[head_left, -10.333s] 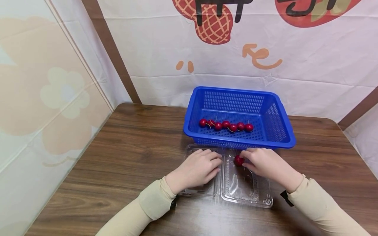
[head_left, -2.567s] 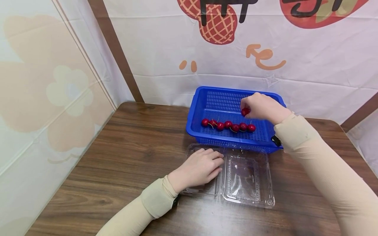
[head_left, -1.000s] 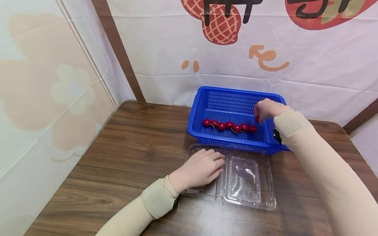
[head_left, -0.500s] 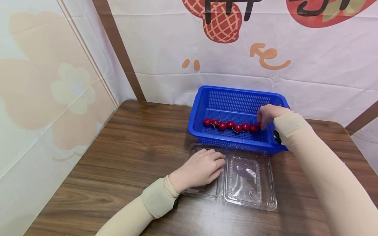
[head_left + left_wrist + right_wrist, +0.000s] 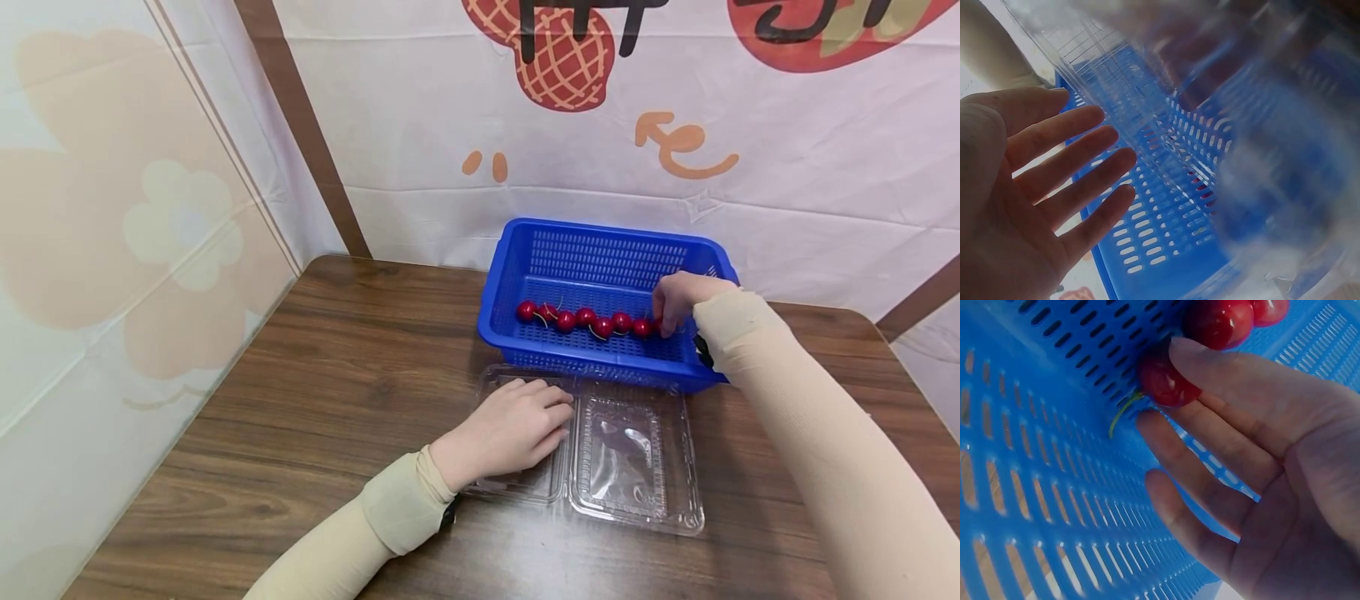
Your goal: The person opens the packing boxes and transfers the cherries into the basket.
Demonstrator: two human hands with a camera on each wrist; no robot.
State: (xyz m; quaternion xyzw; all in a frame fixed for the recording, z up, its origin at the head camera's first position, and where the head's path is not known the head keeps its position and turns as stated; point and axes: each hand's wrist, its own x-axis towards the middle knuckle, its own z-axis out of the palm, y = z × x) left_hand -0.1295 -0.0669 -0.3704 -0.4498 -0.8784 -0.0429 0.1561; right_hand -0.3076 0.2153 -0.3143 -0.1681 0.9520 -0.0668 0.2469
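Note:
In the head view, my left hand [image 5: 510, 429] lies over the left half of a clear plastic clamshell container [image 5: 675, 487], fingers loosely extended. The left wrist view shows those fingers spread beside the clear plastic. My right hand [image 5: 684, 298] is down inside a blue plastic basket [image 5: 491, 308], at the right end of a row of several red cherries [image 5: 565, 322]. Seen from the right wrist, thumb and fingers pinch a dark red cherry [image 5: 1167, 380] with a green stem, low by the basket's floor. Another cherry [image 5: 1219, 324] sits right beside it.
The lidded container lies spread flat in front of the basket on a brown wooden table [image 5: 330, 375]. A printed white cloth [image 5: 412, 108] hangs behind the table's back edge, close to the basket.
My right hand has carried a cherry from the container's right half into the basket and lowered it to the row's right end. The left hand stays on the container.

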